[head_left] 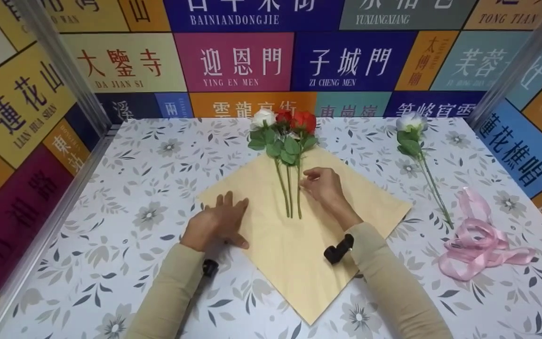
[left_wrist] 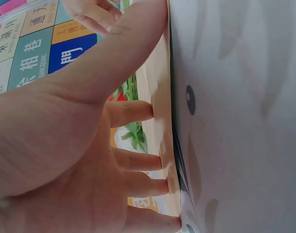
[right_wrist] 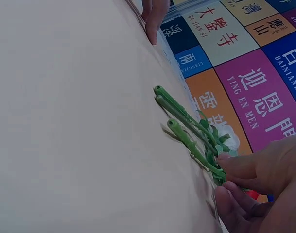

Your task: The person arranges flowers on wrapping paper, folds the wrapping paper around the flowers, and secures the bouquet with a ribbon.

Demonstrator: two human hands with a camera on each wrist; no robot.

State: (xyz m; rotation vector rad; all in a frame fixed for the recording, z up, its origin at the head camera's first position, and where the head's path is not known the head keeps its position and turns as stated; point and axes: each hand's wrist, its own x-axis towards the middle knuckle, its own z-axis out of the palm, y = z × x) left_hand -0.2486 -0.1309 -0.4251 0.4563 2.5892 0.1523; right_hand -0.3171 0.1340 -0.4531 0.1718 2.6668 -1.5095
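A sheet of tan wrapping paper [head_left: 294, 268] lies on the table with one corner toward me. On its upper part rest a white rose [head_left: 263, 118] and two red roses, their green stems side by side. My right hand [head_left: 325, 188] pinches the stem of the rightmost red rose [head_left: 304, 122] between thumb and finger; in the right wrist view the stem [right_wrist: 191, 144] runs to the fingertips. At the paper's left edge, my left hand [head_left: 217, 221] rests with fingers spread. In the left wrist view, its fingertips [left_wrist: 145, 110] touch the paper.
To the right lies a single pale rose [head_left: 412, 122] with a long stem. Below it is a loose heap of pink ribbon [head_left: 475, 242]. The table [head_left: 125, 212] has a floral cover, and panels with lettering [head_left: 233, 61] stand behind and at both sides.
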